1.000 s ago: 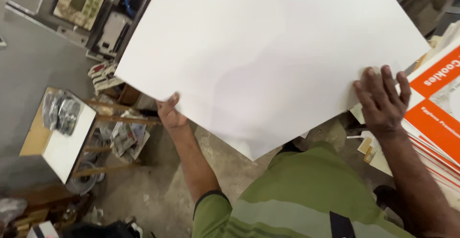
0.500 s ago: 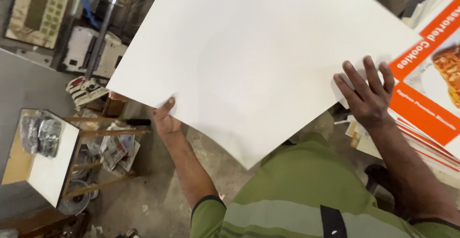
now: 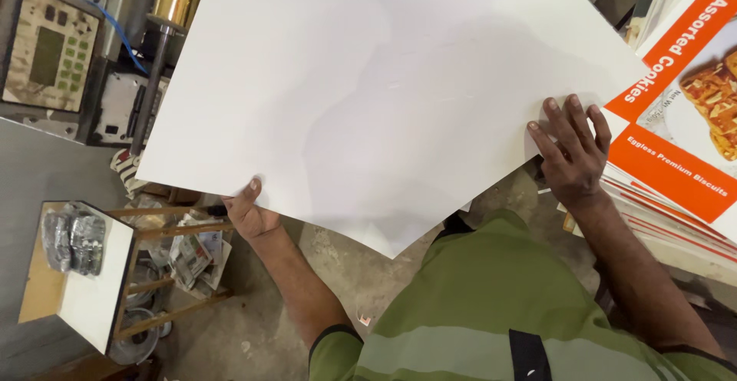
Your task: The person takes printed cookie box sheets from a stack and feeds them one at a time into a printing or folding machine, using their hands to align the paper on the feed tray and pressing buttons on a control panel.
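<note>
White sheet (image 3: pixel 384 97) spans between both hands (image 3: pixel 249 212).
</note>
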